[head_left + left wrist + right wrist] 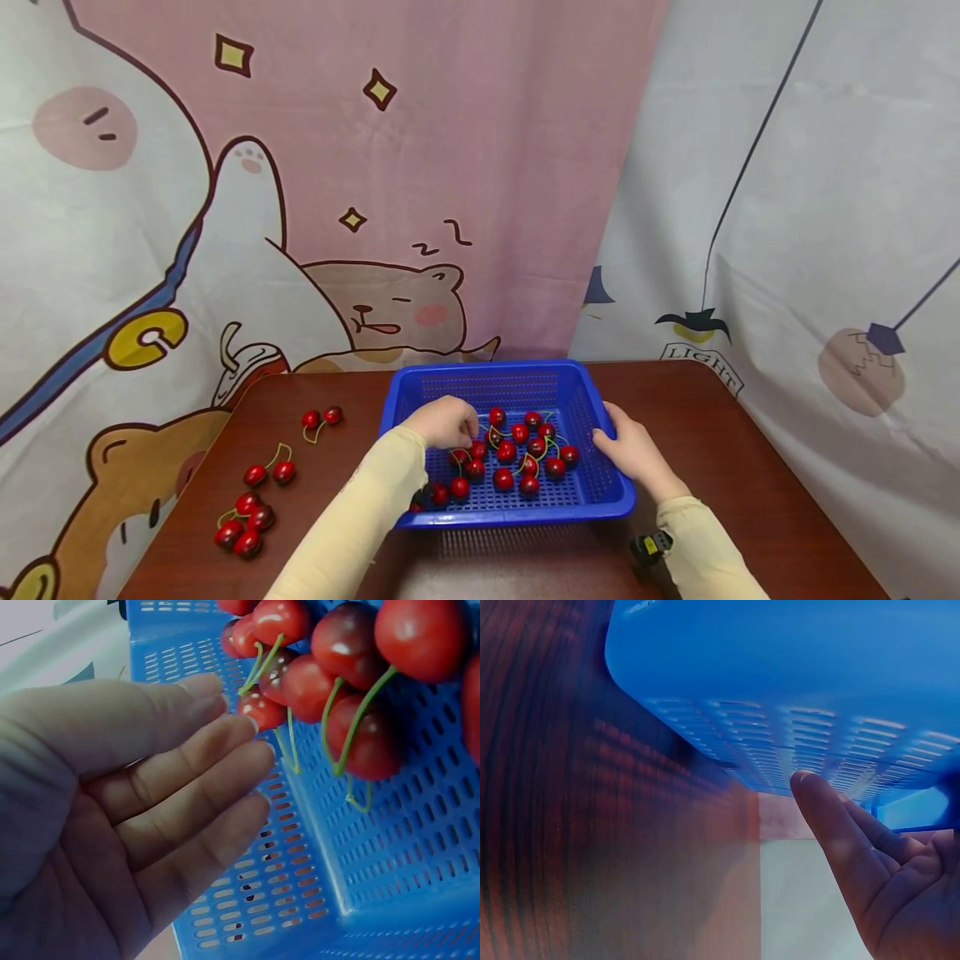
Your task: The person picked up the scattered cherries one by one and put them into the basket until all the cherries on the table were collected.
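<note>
A blue plastic basket [510, 517] with slotted walls holds many red cherries [506, 452] with green stems. My left hand [447, 422] is over the basket's left part, above the cherries. In the left wrist view, the left hand's fingers [202, 780] are loosely bent, with the thumb apart from them and nothing held. Several cherries [307, 686] lie just beyond the fingertips. At the basket's right side, my right hand [633, 450] grips the rim, thumb on the inner side. The right wrist view shows fingers [832, 825] along the outer wall.
On the brown table [690, 425], left of the basket, lie a cherry pair [322, 417], another pair [270, 475] and a small cluster of cherries [246, 525]. A printed curtain [525, 167] hangs behind the table.
</note>
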